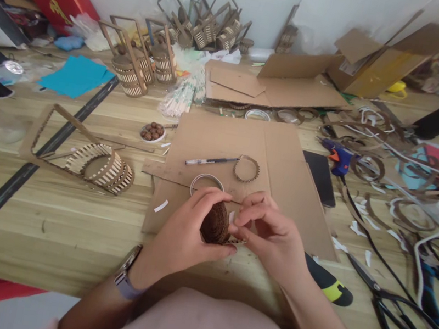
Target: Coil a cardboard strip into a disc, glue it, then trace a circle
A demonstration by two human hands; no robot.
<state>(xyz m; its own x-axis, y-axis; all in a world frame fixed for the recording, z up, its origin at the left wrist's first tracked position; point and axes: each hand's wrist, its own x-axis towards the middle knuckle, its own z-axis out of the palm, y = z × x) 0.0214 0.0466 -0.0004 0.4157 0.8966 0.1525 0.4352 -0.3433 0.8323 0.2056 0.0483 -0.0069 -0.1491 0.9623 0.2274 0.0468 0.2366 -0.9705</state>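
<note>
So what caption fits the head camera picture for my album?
Left hand holding a round brown coil, right hand close beside it, black-handled scissors to the right.

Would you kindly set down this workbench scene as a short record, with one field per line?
Left hand: holds a round brown piece
Right hand: at the right edge of that piece; its exact grip is unclear
On the cardboard sheet: a pen and, by its tip, a small brown ring
Left of the sheet: a slatted basket on its side; a white bowl of brown balls
Right of the sheet: a blue glue gun; black-handled scissors
</note>
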